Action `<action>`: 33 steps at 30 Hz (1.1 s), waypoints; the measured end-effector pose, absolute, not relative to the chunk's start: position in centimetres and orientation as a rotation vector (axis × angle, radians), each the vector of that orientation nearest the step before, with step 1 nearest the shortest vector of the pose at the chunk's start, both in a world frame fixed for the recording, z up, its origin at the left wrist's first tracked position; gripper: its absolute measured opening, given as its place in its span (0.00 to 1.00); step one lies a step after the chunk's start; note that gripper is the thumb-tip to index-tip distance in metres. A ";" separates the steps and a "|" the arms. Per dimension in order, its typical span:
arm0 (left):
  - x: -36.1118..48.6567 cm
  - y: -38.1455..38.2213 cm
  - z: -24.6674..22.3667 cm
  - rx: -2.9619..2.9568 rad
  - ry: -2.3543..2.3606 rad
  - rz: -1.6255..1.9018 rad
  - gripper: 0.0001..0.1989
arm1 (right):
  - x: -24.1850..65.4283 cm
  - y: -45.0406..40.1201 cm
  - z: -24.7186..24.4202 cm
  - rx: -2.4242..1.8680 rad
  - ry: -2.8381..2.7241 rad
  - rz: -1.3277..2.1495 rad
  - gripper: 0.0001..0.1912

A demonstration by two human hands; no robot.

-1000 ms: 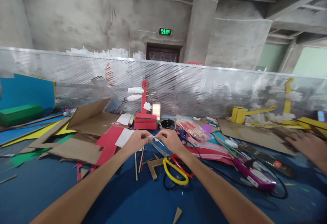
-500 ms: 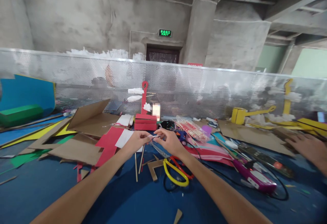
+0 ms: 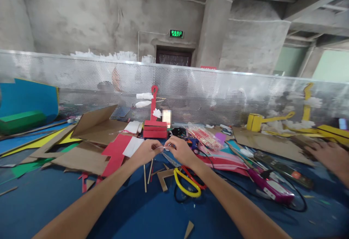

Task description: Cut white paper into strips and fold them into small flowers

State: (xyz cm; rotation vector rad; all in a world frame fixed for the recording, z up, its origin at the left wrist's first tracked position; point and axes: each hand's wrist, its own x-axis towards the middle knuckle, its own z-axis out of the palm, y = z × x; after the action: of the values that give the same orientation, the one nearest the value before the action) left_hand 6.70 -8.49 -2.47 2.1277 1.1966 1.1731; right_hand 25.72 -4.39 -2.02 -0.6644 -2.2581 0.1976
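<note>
While the left hand (image 3: 145,151) and the right hand (image 3: 180,151) pinch a tiny white piece (image 3: 164,147) between them, in front of a red box (image 3: 155,132), scissors (image 3: 171,160) and two thin sticks (image 3: 145,180) lie close by on the blue tabletop (image 3: 141,217).

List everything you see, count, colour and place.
Exit sign: one, green, upper middle
Perforated partition: one, silver, across back
Table: one, blue, underneath
Panel: one, blue, far left
Long box: one, green, left
Cardboard: several, brown, both sides
Box with upright strip: one, red, centre
Plastic packet: one, clear/red, right of centre
Scissors: one pair, yellow/red handles, centre
Corded device: one, purple, right
Cut shapes: several, yellow, right
Loose sticks: two, pale, centre
Other scraps: many, mixed, scattered
Co-worker's hand: one, far right
Small piece: one, white, centre
Left hand: one, centre, pinching
Right hand: one, centre, pinching
</note>
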 end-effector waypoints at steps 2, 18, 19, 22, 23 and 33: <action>6.7 -8.4 -2.4 2.092 1.179 1.174 0.14 | 25.8 -4.2 -2.1 -0.681 -2.265 0.179 0.05; 6.5 -7.9 -2.4 1.834 1.114 1.169 0.16 | 26.1 -4.1 -2.1 -0.720 -2.130 0.538 0.09; 6.4 -7.8 -2.4 1.836 1.113 1.163 0.16 | 26.1 -4.1 -2.0 -0.721 -2.105 0.559 0.07; 6.4 -7.8 -2.5 1.837 1.113 1.171 0.16 | 26.2 -4.2 -1.9 -0.703 -2.093 0.582 0.08; 6.5 -7.8 -2.6 1.834 1.110 1.179 0.16 | 26.3 -4.2 -1.8 -0.704 -2.100 0.567 0.09; 7.1 -8.4 -2.1 1.817 1.058 1.190 0.14 | 26.0 -4.5 -2.0 -0.804 -2.167 0.298 0.23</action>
State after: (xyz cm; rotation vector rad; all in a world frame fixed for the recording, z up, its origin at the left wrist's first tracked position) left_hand 7.15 -8.41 -2.07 1.8171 1.0581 1.1904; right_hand 25.96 -4.47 -1.97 -0.8041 -2.1674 0.2978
